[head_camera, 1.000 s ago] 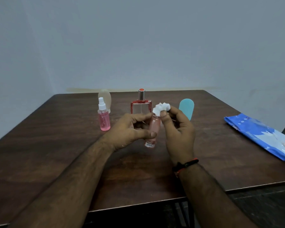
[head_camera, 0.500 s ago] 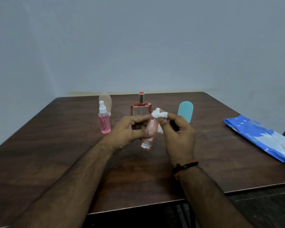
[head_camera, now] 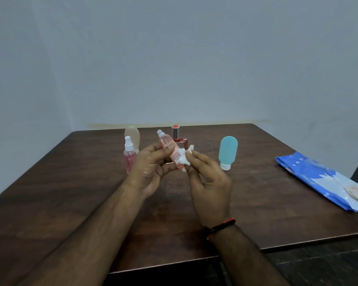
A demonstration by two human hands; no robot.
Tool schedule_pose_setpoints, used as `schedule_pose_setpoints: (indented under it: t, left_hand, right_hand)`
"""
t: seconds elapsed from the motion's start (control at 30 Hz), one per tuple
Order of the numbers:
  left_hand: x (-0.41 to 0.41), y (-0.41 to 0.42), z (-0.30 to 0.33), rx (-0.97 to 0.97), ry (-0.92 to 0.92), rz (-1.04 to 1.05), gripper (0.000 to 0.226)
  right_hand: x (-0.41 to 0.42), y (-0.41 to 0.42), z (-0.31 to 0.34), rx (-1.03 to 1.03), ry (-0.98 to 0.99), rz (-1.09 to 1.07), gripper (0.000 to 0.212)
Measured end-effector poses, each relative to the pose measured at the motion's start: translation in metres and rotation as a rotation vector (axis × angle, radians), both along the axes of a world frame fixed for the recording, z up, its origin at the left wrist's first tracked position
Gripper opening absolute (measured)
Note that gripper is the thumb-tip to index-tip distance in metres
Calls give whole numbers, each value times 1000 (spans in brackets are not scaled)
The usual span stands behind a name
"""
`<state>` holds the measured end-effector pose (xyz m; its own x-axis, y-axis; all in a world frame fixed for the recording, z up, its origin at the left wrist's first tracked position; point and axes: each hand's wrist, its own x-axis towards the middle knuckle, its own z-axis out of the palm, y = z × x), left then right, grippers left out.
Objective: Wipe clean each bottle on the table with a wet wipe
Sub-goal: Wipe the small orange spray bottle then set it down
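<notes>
A slim pink spray bottle point(head_camera: 168, 148) is held above the middle of the dark wooden table point(head_camera: 70, 193), tilted with its white nozzle up and to the left; pale pink liquid is visible through its wall. It is gripped by the left hand point(head_camera: 151, 170), fingers and thumb curled round its body. A crumpled white wet wipe point(head_camera: 184, 158) is pinched in the right hand point(head_camera: 210, 182) by narrowly closed fingertips and is pressed against the lower end of the bottle.

Behind the left hand, a second pink spray bottle point(head_camera: 129, 155) is stood upright, with a pale translucent oval bottle point(head_camera: 132, 135) just behind it. A red-tinted glass perfume bottle point(head_camera: 177, 136) with a metal collar is partly hidden behind the held bottle. A teal squeeze tube point(head_camera: 227, 151) is stood on its white cap to the right. A blue wet wipe pack point(head_camera: 322, 180) is laid flat near the right edge. Bare tabletop is seen between the hands and the near edge.
</notes>
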<state>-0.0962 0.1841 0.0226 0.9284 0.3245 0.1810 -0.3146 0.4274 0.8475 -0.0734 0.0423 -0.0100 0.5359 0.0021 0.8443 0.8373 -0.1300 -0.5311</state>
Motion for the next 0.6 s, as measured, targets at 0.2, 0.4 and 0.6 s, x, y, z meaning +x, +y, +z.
schedule_pose_setpoints:
  t: [0.2,0.4,0.6]
  left_hand:
    - [4,-17,2,-101,-5,16,13]
    - [18,-29,23,23,26,86,25]
    - [68,-51,66,914,79,315,42]
  right_hand:
    - [-9,0,0,103,105,19,23]
    - [-3,-19,0,11,214,85,23]
    - [10,-44,7,-16,349,106,23]
